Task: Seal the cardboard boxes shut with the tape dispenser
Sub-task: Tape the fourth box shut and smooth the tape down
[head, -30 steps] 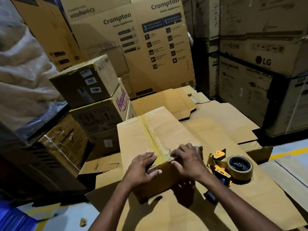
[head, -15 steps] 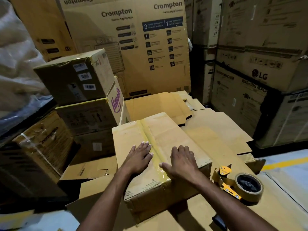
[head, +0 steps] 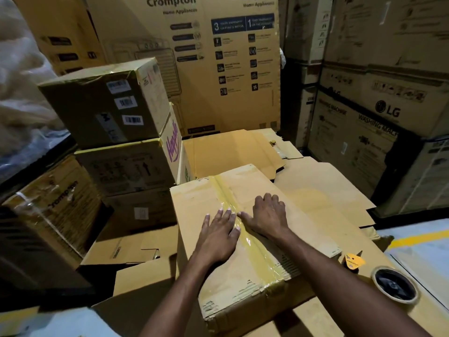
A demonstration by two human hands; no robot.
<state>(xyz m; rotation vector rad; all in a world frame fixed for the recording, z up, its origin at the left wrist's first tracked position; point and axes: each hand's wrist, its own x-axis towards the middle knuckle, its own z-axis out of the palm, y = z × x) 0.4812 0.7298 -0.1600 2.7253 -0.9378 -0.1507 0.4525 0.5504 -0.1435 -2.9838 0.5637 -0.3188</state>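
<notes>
Cardboard box [head: 194,203] | left hand [head: 218,235], right hand [head: 268,216] palm-down flanking tape [head: 224,188] | grips uncurled, empty

Tall Crompton carton [head: 218,69] behind, LG washing-machine cartons [head: 379,117] at right, yellow floor line [head: 420,238]

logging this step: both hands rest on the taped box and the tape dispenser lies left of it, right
No: the head view shows the tape dispenser right of the box, not left. The left hand and right hand do rest on it.
</notes>
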